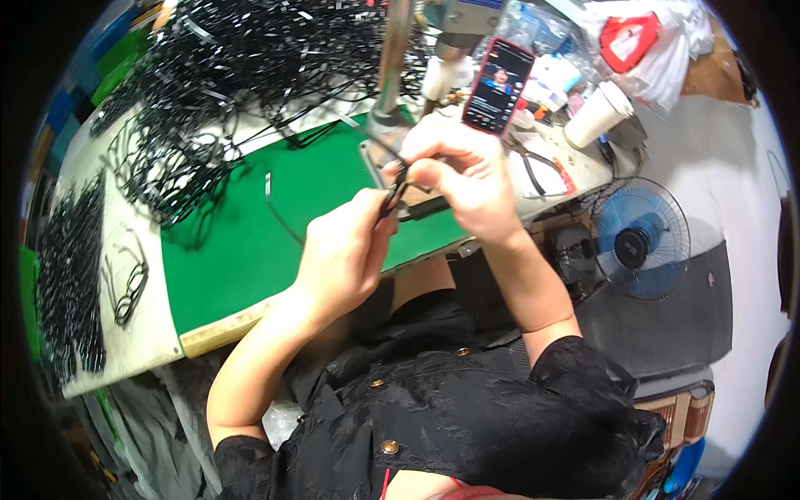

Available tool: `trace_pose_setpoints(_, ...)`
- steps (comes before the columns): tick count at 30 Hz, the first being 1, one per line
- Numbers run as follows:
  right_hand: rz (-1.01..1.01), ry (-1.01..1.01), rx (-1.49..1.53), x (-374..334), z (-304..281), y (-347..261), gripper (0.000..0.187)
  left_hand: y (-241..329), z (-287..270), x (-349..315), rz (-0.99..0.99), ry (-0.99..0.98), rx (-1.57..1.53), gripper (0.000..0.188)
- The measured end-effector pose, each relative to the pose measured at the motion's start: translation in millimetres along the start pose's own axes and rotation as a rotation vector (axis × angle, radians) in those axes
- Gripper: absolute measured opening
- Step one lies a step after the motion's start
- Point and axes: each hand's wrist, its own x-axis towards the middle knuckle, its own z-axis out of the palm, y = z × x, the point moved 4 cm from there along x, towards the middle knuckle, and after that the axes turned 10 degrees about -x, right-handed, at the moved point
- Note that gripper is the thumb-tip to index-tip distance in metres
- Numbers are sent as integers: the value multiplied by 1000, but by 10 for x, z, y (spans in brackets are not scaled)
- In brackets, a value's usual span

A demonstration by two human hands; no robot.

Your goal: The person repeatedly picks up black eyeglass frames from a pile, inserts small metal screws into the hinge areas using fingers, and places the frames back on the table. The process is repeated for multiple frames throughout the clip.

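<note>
Both hands meet over the near edge of the green mat [225, 275], in front of a metal bench press [388, 117]. Between them is a thin black cord [393, 197], bunched where the fingers come together. My left hand [340, 250] is closed, pinching the lower part of the bunch between thumb and fingers. With thumb and forefinger pressed together, my right hand [468, 177] grips its upper part. One loose length with a silver tip [268, 187] sticks out left of my left hand; another runs up and left toward the press. The fingers partly hide the bunched section.
A tangled pile of black cords [250, 62] covers the far left of the table, with a neater bundle [71, 283] at the left edge. Right of the press are a phone [498, 87], a white cup [598, 115], black-handled pliers [537, 167] and plastic bags [658, 42]. A blue fan [637, 242] stands at right.
</note>
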Motion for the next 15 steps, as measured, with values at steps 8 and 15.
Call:
trace_pose_setpoints(8,-82,214,-638,-334,-799,530,16,-80,-265,-471,-160,99,-137,19)
trace_pose_setpoints(15,-156,155,-1308,-265,-1440,1155,30,-46,-1223,-1147,-315,567,-389,10)
